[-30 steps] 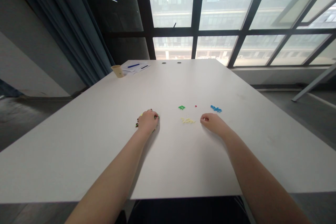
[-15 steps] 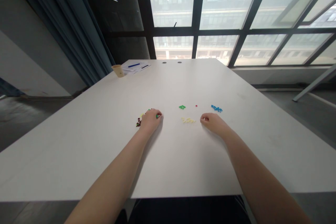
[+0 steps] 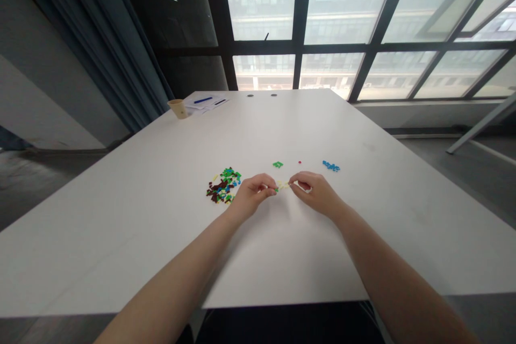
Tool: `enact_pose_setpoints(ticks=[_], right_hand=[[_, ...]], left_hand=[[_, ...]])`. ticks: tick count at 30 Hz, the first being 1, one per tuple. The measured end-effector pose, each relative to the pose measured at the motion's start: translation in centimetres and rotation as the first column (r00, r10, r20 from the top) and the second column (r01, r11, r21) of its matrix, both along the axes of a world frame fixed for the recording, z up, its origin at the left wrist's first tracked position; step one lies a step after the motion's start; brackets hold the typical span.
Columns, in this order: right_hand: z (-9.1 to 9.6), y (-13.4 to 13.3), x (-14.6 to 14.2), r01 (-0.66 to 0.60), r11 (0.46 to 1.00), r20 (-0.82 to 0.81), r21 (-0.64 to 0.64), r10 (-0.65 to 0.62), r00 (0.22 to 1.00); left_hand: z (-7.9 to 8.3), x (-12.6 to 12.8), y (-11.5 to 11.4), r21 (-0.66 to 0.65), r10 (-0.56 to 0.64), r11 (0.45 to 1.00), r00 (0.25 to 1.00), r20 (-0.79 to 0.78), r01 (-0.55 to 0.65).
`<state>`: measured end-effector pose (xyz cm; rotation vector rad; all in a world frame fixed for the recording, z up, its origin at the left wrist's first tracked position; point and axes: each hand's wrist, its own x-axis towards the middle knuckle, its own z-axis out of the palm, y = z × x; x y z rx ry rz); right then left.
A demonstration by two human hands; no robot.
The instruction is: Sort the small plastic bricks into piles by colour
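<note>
The left hand (image 3: 252, 196) and right hand (image 3: 316, 193) met above the bench (image 3: 121, 242), both curled closed, their fingertips pinched in toward each other around a small cluster of pale yellow pieces (image 3: 283, 186) lying between them. The pieces were too small to tell exactly which ones each hand gripped, though a fingertip pinch suited parts so tiny. Just beside the left hand, on its left, sat a mixed heap of brown, green, blue and yellow pieces (image 3: 222, 185). Toward the far side lay separate small groups, green pieces (image 3: 278, 164), a lone red piece (image 3: 300, 162) and blue pieces (image 3: 331, 166), apparently kept apart by colour. Near the far left corner stood a paper cup (image 3: 178, 108) beside papers (image 3: 205, 102).
</note>
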<state>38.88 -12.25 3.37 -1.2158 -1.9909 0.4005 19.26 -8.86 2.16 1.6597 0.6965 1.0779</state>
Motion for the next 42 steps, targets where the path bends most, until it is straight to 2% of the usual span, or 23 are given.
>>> enact_pose_setpoints(ticks=[5, 12, 23, 33, 37, 40, 42], right_hand=[[0.5, -0.7, -0.7, -0.109, 0.989, -0.028, 0.096, 0.112, 0.993], [0.6, -1.3, -1.5, -0.102, 0.974, -0.074, 0.2, 0.119, 0.99], [0.5, -1.2, -1.9, -0.075, 0.977, -0.076, 0.2, 0.091, 0.993], [0.9, -1.5, -1.9, -0.081, 0.975, -0.086, 0.205, 0.1, 0.991], [1.5, -1.9, -1.6, -0.037, 0.966, -0.138, 0.254, 0.074, 0.988], [2.2, -2.2, -1.2, 0.008, 0.956, -0.184, 0.293, 0.048, 0.982], [2.6, -2.5, -1.1, 0.036, 0.948, -0.221, 0.316, 0.036, 0.975]], left_hand=[[0.0, 0.2, -0.1, 0.043, -0.016, 0.999, 0.999, -0.034, 0.017], [-0.2, 0.2, -0.1, 0.055, -0.025, 0.998, 0.998, -0.065, 0.029], [-0.5, 0.3, -0.1, -0.048, -0.033, 0.998, 0.997, -0.066, 0.03], [-0.3, 0.4, -0.2, -0.029, -0.047, 0.999, 0.992, -0.119, 0.044], [-0.1, 0.4, -0.3, -0.056, -0.058, 0.997, 0.967, -0.248, 0.045], [-0.1, 0.6, -0.6, -0.153, -0.174, 0.981, 0.893, -0.416, 0.119], [-0.1, 0.7, -0.7, -0.198, -0.243, 0.966, 0.848, -0.471, 0.167]])
